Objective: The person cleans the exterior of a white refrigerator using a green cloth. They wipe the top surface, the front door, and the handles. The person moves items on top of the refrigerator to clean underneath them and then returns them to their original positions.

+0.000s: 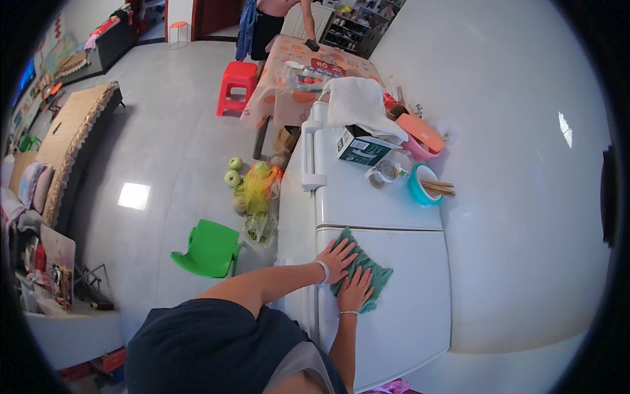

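A green cloth (376, 278) lies spread on the white lid of a chest freezer (403, 315). My left hand (337, 260), with a bracelet at the wrist, rests flat on the cloth's upper left part, fingers apart. Just below it, my right hand (355, 290) presses on the cloth's lower middle, its fingers spread too; a thin bracelet circles that wrist. Neither hand grasps the cloth; both lie on top of it.
On the freezer's far section stand a dark green box (364, 150), a glass jar (381, 175), a teal basket (418, 192) with wooden sticks and a white towel (354, 103). A green chair (211, 248) and bagged vegetables (258, 189) are on the floor at left. Another person (280, 10) stands by the table.
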A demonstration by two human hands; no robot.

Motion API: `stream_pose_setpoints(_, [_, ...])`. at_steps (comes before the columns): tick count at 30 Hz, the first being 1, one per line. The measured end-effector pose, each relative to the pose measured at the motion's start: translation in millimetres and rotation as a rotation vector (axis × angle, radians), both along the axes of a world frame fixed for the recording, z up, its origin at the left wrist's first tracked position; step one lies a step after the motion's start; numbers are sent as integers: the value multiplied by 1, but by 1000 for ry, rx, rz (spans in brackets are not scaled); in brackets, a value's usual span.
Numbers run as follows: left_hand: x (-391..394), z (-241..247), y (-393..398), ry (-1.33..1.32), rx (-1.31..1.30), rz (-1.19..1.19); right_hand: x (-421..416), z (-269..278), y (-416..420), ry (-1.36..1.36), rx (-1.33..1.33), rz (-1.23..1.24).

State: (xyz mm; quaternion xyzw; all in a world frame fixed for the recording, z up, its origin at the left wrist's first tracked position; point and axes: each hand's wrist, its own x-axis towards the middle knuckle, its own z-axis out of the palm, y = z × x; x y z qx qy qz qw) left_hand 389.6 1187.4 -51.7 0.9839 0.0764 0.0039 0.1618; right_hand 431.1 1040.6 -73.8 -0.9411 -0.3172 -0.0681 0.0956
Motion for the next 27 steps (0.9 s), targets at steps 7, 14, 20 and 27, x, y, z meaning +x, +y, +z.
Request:
stream_pose_setpoints(7, [-1,2,5,-5,-31,-37,-2,7,4,31,-15,-29])
stream_pose_setpoints(14, [0,7,11,-17,-15,-85,-3,7,6,44,-48,-55])
stream_pose_setpoints(20, [9,-1,13,-58,17,-124,-2,2,4,47,-32,-82])
stream_pose_setpoints(27, [27,-16,24,-112,63,-190,-8,1,19,-1,-6,-314])
